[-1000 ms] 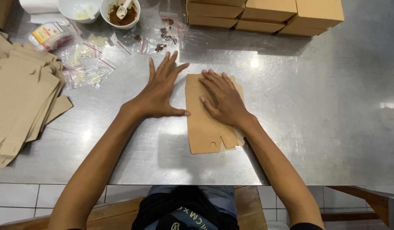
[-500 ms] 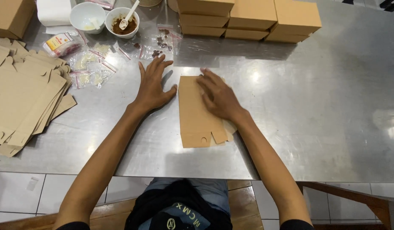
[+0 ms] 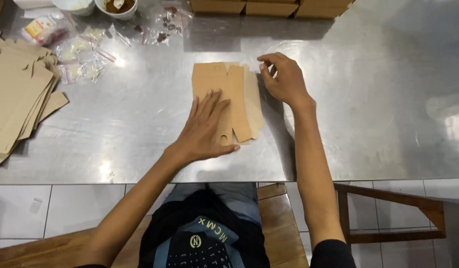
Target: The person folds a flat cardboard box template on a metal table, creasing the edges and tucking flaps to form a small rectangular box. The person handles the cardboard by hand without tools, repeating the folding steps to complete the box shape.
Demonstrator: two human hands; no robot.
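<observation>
my left hand (image 3: 205, 126) had slid onto the flat cardboard box blank (image 3: 228, 99), pressing it open-palmed against the steel counter (image 3: 368, 99), while my right hand (image 3: 284, 79) pinched its far right edge.

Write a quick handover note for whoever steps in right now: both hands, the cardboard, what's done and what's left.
Left hand: flat, palm down, pinning the cardboard blank to the steel table.
Right hand: at the blank's right edge, fingertips pinching or lifting the side flap; holding nothing else.
Flat blanks: stacked at the table's left. Finished boxes: lined along the far edge. Small sachets and bowls: far left.
Done: blank laid flat.
Left: this blank is not yet a box, and the stack is untouched.
</observation>
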